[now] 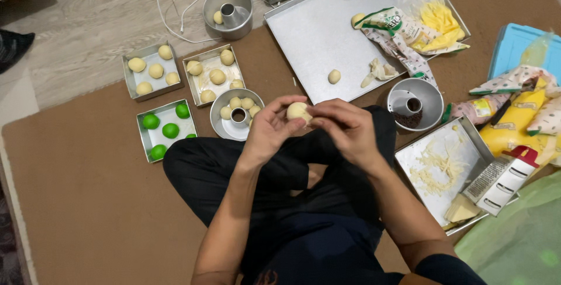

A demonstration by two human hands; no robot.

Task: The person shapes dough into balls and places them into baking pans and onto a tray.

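Note:
Both of my hands meet above my crossed legs and hold one pale dough ball (298, 110) between them. My left hand (270, 128) cups the ball from the left. My right hand (342, 127) pinches it from the right with fingers curled over its top. Just beyond my hands lies a large flat baking tray (315, 34) with a few loose dough balls (334, 76). A round ring tin (224, 128) with several pale balls stands just left of my left hand.
On the brown mat at left are two square tins of pale balls (153, 71), (214, 76) and one with green balls (168, 129). A ring tin holding dark filling (414, 104), a tray of grated cheese (444, 165) with a grater (504, 180), and bags (421, 25) lie at right.

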